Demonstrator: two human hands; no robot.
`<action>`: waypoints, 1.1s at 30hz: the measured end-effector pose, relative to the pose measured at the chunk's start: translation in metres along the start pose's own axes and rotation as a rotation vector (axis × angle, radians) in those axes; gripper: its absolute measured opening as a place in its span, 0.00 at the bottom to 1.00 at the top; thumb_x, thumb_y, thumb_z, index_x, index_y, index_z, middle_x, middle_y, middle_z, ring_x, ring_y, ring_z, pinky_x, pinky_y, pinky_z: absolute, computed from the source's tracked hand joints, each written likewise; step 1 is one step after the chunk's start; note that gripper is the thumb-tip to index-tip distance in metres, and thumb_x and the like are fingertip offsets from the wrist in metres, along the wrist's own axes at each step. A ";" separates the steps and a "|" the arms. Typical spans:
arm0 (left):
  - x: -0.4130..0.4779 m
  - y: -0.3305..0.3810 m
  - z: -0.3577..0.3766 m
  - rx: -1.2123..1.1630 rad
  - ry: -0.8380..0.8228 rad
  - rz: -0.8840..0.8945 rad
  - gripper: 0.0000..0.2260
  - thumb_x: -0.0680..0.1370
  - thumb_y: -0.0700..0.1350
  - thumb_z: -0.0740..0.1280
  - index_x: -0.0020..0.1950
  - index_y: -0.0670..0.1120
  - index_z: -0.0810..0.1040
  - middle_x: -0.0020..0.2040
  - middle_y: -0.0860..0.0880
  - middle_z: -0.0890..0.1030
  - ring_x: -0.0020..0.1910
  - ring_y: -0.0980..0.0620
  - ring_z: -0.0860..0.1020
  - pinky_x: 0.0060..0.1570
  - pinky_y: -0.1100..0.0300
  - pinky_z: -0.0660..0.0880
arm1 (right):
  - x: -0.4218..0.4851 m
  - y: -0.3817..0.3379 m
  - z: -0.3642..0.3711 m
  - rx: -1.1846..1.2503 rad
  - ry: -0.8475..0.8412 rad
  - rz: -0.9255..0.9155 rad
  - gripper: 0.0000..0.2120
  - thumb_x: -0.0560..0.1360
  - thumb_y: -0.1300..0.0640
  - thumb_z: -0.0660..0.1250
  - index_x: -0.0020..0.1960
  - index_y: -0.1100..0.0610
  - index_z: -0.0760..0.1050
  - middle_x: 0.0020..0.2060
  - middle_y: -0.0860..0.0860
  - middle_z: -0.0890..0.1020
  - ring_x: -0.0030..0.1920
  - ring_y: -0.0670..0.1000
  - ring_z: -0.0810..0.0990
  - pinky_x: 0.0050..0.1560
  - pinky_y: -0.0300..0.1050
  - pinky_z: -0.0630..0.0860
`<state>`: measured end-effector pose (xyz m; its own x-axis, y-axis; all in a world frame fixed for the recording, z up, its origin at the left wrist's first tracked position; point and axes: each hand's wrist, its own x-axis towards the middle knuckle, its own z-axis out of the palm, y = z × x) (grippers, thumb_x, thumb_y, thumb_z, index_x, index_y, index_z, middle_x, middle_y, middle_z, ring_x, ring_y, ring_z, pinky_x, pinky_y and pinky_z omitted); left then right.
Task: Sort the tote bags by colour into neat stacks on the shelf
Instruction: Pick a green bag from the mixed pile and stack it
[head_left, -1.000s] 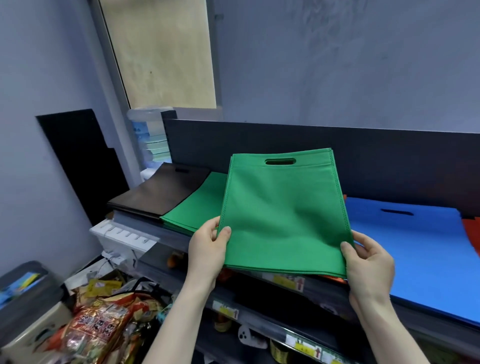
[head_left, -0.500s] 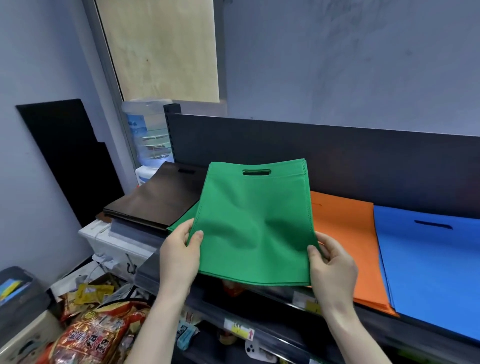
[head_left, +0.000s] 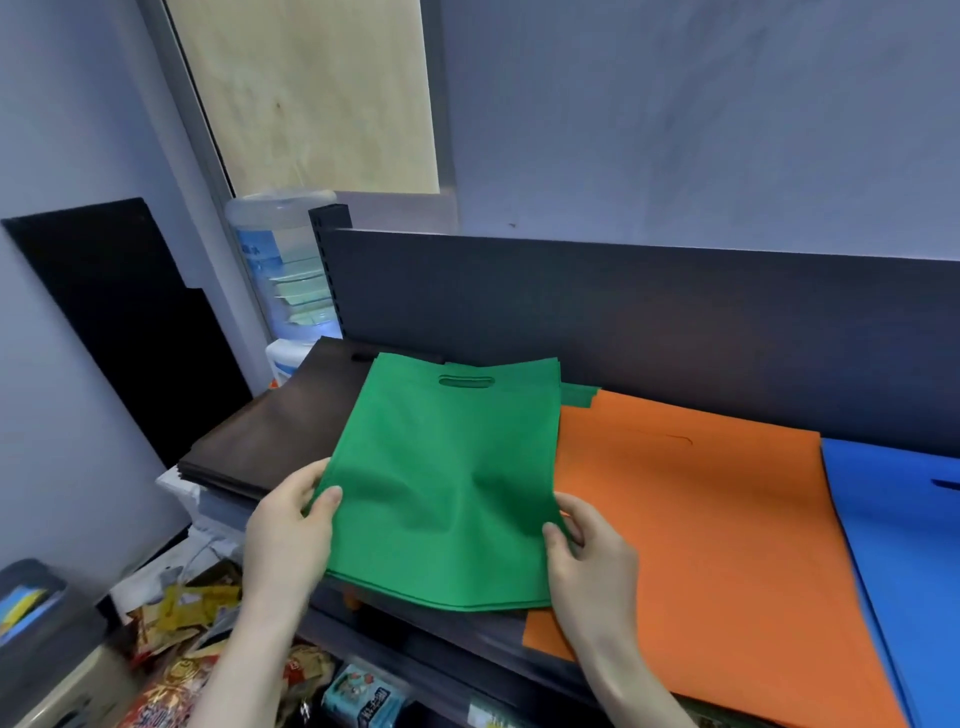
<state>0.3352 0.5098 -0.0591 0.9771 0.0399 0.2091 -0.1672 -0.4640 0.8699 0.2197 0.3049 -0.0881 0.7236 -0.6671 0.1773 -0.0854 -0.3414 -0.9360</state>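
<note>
Head view. I see the left hand (head_left: 288, 535) and the right hand (head_left: 592, 561) each pinching a lower corner of the green tote bag (head_left: 441, 483), thumbs on top. The bag lies over the green stack (head_left: 577, 396) (only its far corner shows) on the shelf (head_left: 457, 631), between the dark stack (head_left: 291, 421) and the orange stack (head_left: 701, 519).

Flat green non-woven tote bag (head_left: 441, 483), slot-handled: left hand (head_left: 291, 535) and right hand (head_left: 587, 561) are pinching its near corners (thumbs on top); dark brown bag stack (head_left: 291, 426) lying alongside left, orange bag stack (head_left: 701, 519) right.
</note>
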 end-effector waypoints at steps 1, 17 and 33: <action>0.004 -0.002 0.001 0.006 -0.008 0.000 0.15 0.79 0.39 0.64 0.65 0.48 0.77 0.56 0.54 0.80 0.58 0.52 0.78 0.56 0.49 0.77 | 0.002 0.000 0.004 -0.007 0.001 0.007 0.16 0.76 0.65 0.66 0.62 0.56 0.77 0.55 0.48 0.82 0.58 0.45 0.79 0.60 0.38 0.75; 0.084 -0.035 -0.017 0.019 -0.220 0.078 0.13 0.78 0.38 0.65 0.61 0.47 0.80 0.54 0.50 0.83 0.55 0.50 0.80 0.50 0.54 0.75 | -0.027 -0.033 0.073 -0.056 0.102 0.207 0.19 0.78 0.62 0.63 0.69 0.58 0.70 0.64 0.51 0.76 0.65 0.48 0.74 0.64 0.38 0.69; 0.091 -0.032 0.031 0.083 -0.468 0.129 0.17 0.79 0.38 0.60 0.66 0.48 0.75 0.58 0.50 0.81 0.51 0.50 0.78 0.45 0.58 0.71 | 0.009 -0.022 0.035 -0.394 0.184 0.268 0.17 0.72 0.67 0.61 0.53 0.53 0.82 0.44 0.47 0.85 0.44 0.52 0.83 0.42 0.46 0.77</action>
<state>0.4340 0.5004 -0.0814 0.9066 -0.4157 0.0732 -0.2984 -0.5085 0.8077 0.2525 0.3296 -0.0767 0.5113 -0.8589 0.0307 -0.5288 -0.3426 -0.7765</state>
